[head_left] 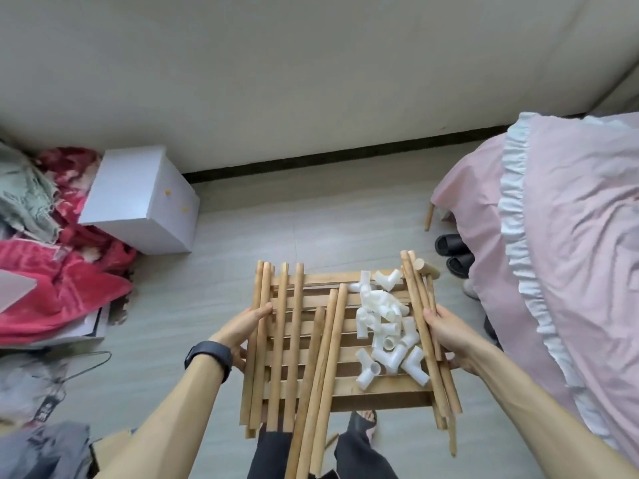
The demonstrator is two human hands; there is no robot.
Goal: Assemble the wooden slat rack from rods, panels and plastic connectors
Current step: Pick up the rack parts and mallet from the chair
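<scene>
Head view: nothing is joined yet, so by my reading the assembly has not begun and the loose parts are only being carried. The slat panel is held level above the floor like a tray, low in the frame toward 6 o'clock. A second edge shows beneath its near side, so it may be a stack, but I cannot tell how many panels.

The left hand grasps the panel's 9 o'clock edge, thumb on top across the outer rods and fingers tucked beneath. The right hand clamps the 3 o'clock edge the same way.

The rods lie loose on top, running 12 to 6: four or five at the left edge, three in the middle, and at least four at the right edge, one of them a short stub. That makes at least eleven. The connectors are heaped right of centre; roughly twenty white pieces, too tangled for an exact count.

Every joint is left to make.

Around: one white box at 10 o'clock, a bed at 3 o'clock, two black slippers beside it.
</scene>
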